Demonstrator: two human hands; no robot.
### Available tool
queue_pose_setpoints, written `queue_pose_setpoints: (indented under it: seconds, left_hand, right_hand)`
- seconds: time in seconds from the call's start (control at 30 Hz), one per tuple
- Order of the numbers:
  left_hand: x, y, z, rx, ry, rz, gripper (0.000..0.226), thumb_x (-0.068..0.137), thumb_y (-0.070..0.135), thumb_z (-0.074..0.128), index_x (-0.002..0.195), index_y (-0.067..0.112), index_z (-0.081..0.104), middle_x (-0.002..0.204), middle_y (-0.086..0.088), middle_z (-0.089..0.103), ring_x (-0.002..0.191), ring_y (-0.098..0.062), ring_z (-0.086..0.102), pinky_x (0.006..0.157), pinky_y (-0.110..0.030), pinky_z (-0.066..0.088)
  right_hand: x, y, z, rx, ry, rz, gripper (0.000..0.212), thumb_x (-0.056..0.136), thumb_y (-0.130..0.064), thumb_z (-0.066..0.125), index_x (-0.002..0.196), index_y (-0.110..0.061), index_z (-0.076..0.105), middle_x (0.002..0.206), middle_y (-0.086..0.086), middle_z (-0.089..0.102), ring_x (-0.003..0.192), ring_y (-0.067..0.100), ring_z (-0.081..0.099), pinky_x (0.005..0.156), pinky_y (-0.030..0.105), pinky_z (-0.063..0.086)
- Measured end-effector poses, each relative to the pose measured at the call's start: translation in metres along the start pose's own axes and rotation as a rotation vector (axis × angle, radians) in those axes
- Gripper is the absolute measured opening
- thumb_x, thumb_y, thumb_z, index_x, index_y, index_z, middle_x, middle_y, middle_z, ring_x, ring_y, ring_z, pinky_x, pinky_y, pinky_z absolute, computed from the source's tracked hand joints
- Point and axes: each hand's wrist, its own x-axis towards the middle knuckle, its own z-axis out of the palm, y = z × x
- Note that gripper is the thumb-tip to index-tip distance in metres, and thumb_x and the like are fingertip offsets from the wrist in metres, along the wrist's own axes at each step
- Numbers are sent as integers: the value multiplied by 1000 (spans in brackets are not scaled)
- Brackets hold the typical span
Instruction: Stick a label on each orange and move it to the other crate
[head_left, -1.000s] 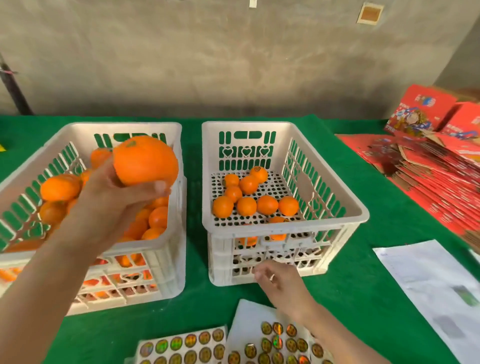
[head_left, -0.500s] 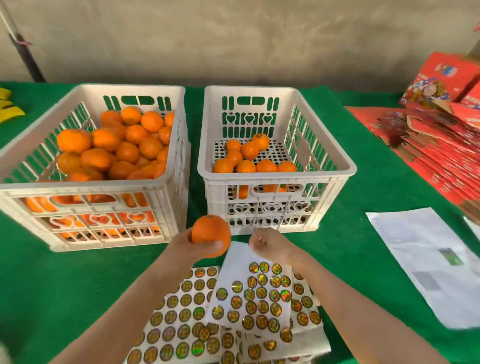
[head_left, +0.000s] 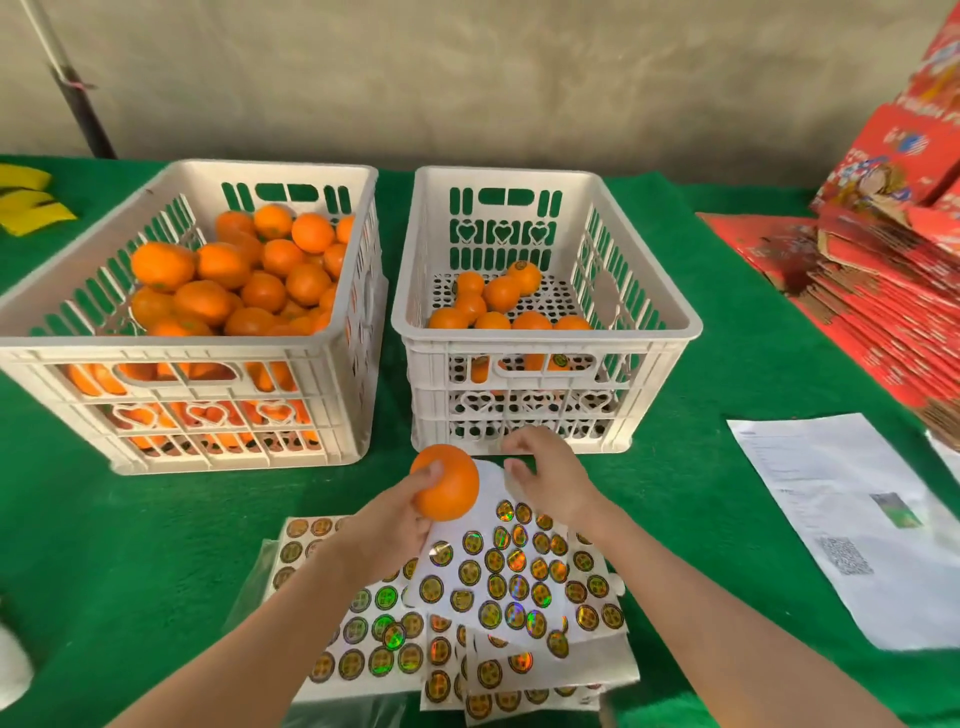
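One orange (head_left: 445, 482) is gripped in the left hand (head_left: 387, 530), and its place has changed. A second ago it was raised over the left crate (head_left: 187, 345). Now it is held low in front of both crates, toward the near edge of the table (head_left: 675, 499) and above the label sheets (head_left: 498, 587) spread there. Little has altered since half a second ago, and fruit and hands are placed much as they were then. The thumb is laid on the upper left of the orange, while the fingers are hidden beneath it. The right hand (head_left: 550, 478) is held just to the right of the orange, parted from it by a narrow gap, with its fingers curled and thumb and forefinger drawn together. Whether a label is pinched between them cannot be told. This hand is seen before the near wall of the right crate (head_left: 545, 345), on whose floor a few loose oranges (head_left: 501, 293) lie. A heap of oranges (head_left: 223, 265) fills the left crate. A printed sheet (head_left: 852, 519) lies toward the right edge, and red cartons (head_left: 883, 291) are stacked toward the far right corner.
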Motion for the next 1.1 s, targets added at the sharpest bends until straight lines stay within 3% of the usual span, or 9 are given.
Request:
queue_pose_setpoints:
  seconds: [0.1, 0.2, 0.33, 0.47, 0.57, 0.67, 0.8, 0.97, 1.1]
  left_hand:
    - [2, -3, 3, -41, -13, 89, 71, 82, 40, 66, 137, 2, 40, 141, -16, 48, 135, -27, 39, 95, -25, 44]
    - [3, -1, 3, -121, -58, -73, 78, 48, 47, 78, 108, 5, 52, 93, -12, 74, 104, -22, 59, 86, -30, 42]
    - [8, -4, 1, -114, -73, -35, 58, 63, 44, 68, 108, 14, 49, 88, -7, 75, 83, -19, 72, 71, -29, 46]
    - [8, -6, 2, -77, -43, -3, 49, 67, 42, 65, 107, 19, 47, 80, -2, 75, 75, -16, 73, 59, -25, 52]
    - [9, -6, 0, -41, -71, -7, 50, 66, 43, 66, 106, 20, 47, 85, -5, 75, 78, -18, 73, 66, -29, 49]
    - [7, -5, 0, -16, -95, -28, 61, 63, 41, 72, 114, 15, 49, 99, -13, 73, 90, -27, 71, 68, -33, 53]
    - [1, 0, 2, 135, -133, 1, 49, 75, 38, 65, 113, 9, 55, 101, -16, 72, 93, -29, 70, 66, -29, 57]
    - [-10, 10, 5, 497, -49, 262, 65, 63, 39, 75, 121, 15, 57, 108, -6, 71, 105, -24, 65, 87, -30, 50]
    - [-20, 23, 11, 354, -174, 302, 77, 59, 23, 78, 130, 12, 50, 125, -15, 60, 114, -29, 59, 99, -40, 45]
  right_hand:
    - [-20, -8, 2, 2, 50, -146, 10, 84, -1, 61, 81, -8, 67, 81, -5, 61, 78, 7, 48, 75, 13, 33]
    - [-36, -13, 11, 9, -78, -221, 5, 81, -4, 65, 81, -6, 70, 78, 0, 64, 74, 4, 48, 72, 6, 31]
    - [-45, -12, 24, -150, -54, -149, 20, 84, -21, 66, 101, -12, 70, 92, 1, 63, 92, 15, 53, 75, 17, 34]
    - [-52, -21, 30, -165, 35, -237, 3, 75, -8, 70, 74, -9, 68, 78, 4, 62, 80, 17, 55, 69, 9, 27]
    - [-52, -22, 31, -57, 25, -217, 8, 79, -2, 63, 72, -7, 62, 74, 4, 61, 73, 10, 48, 76, 11, 33]
    - [-50, -22, 30, 61, -4, -117, 8, 85, -5, 56, 77, -7, 58, 74, 3, 60, 68, 14, 52, 65, 27, 43]
    - [-47, -24, 26, 224, 28, 58, 17, 91, -8, 54, 77, -18, 51, 71, -8, 55, 62, 2, 49, 60, 20, 39]
    - [-38, -40, -1, 441, 160, 101, 21, 91, -7, 56, 76, -21, 53, 80, -7, 60, 74, -6, 52, 68, 10, 40]
    - [-28, -58, -34, 548, 7, 0, 23, 93, -6, 54, 76, -21, 53, 99, -6, 62, 97, 9, 56, 82, 28, 47]
